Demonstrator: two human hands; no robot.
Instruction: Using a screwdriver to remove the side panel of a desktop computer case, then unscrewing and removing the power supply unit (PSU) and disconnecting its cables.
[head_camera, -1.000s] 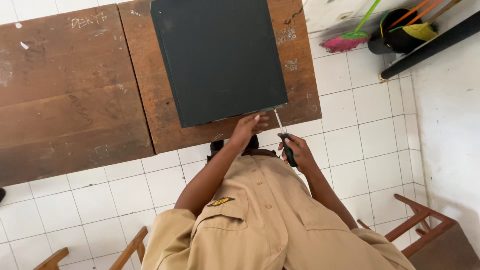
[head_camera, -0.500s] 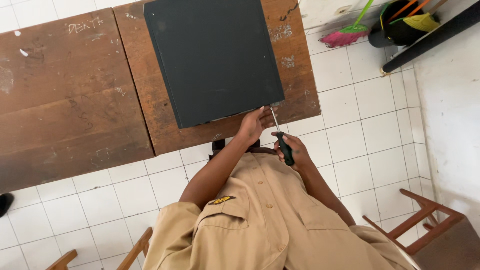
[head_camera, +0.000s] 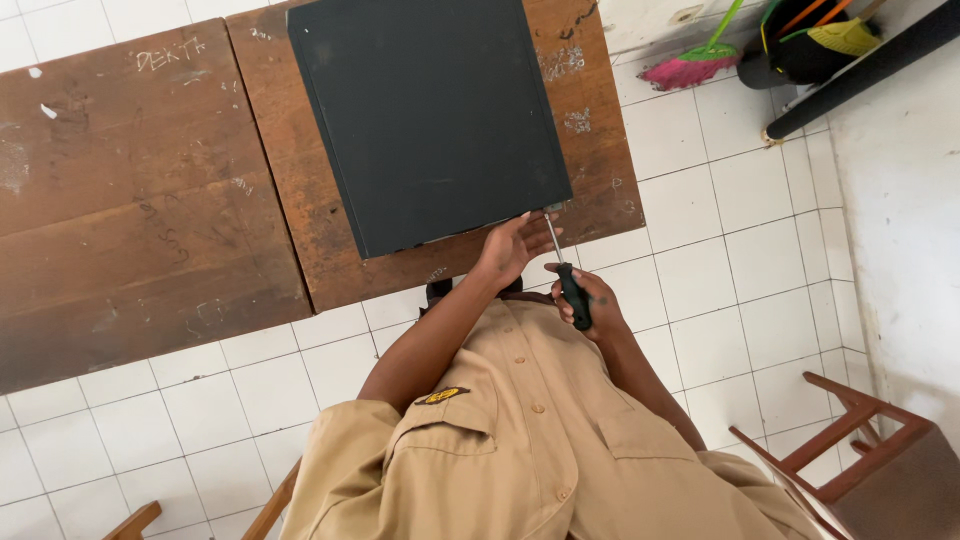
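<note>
Head view looks straight down on a person in a tan buttoned shirt (head_camera: 520, 440) seated at a worn brown wooden desk (head_camera: 300, 210). On the desk lies a flat, dark grey-green metal case (head_camera: 430, 120), a rectangular panel with plain matt sides and one corner near the desk's near edge. The left hand (head_camera: 508, 248) rests with its fingers spread and pressed against that near corner of the case, apparently to steady it so it does not slide. The right hand (head_camera: 590, 305), just beside the left and a little nearer the body, is closed around the black handle of a screwdriver (head_camera: 565, 275). The thin metal shaft runs away from the hand, up to the case's corner edge, where its tip meets the rim, so the tool is held in line with the fastener there; the screw itself is too small to make out.

A second, darker desk (head_camera: 120, 200) stands to the left of the left hand, touching the first. Well beyond the right hand, on the white tiled floor (head_camera: 720, 250), lie a pink-bristled broom (head_camera: 700, 65) and a dark bucket (head_camera: 800, 45). Behind the right arm a reddish wooden chair (head_camera: 860, 440) stands.
</note>
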